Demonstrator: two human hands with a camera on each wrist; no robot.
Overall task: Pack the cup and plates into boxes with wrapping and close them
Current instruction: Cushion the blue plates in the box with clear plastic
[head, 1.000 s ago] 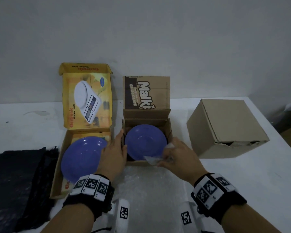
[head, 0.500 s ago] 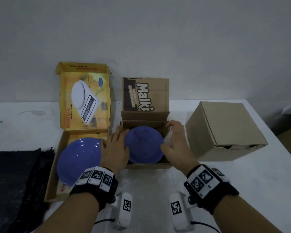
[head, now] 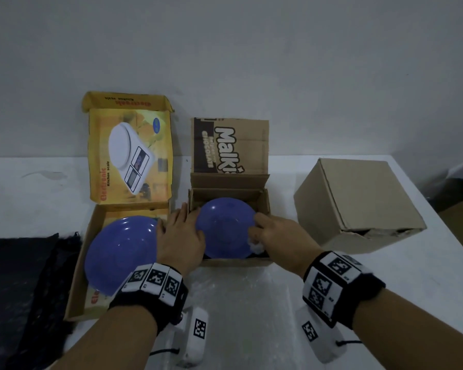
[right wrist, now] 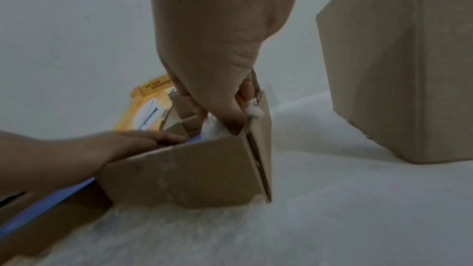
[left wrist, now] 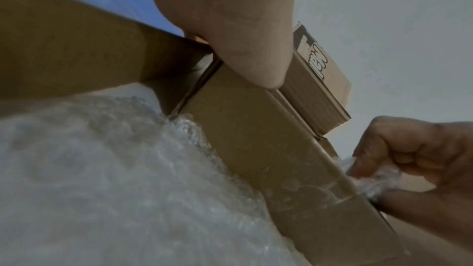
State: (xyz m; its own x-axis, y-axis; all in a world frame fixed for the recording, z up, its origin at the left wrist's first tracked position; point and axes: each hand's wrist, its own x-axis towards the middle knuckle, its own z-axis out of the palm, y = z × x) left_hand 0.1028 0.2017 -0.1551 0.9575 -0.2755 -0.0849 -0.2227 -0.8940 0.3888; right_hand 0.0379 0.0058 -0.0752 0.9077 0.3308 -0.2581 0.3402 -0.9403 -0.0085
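A blue plate [head: 225, 228] is seated in the open brown box [head: 263, 209], braced at its left rim by the flat, straight-fingered left hand [head: 181, 236]. Bubble wrap [head: 255, 245] is pinched in the right hand [head: 281, 235] at the plate's right edge, apparently as padding. A second plate [head: 120, 252] lies in the yellow box [head: 78, 276], left.

The left hand [head: 181, 241] covers the left edge of the plate [head: 225, 228] in the middle box [head: 235, 261], and its fingertips are hidden there. The right hand [head: 275, 236] hides most of the bubble wrap [head: 255, 247] it pinches. What the closed box [head: 358, 206] holds cannot be seen. The black cloth [head: 19, 289] runs off the left edge.
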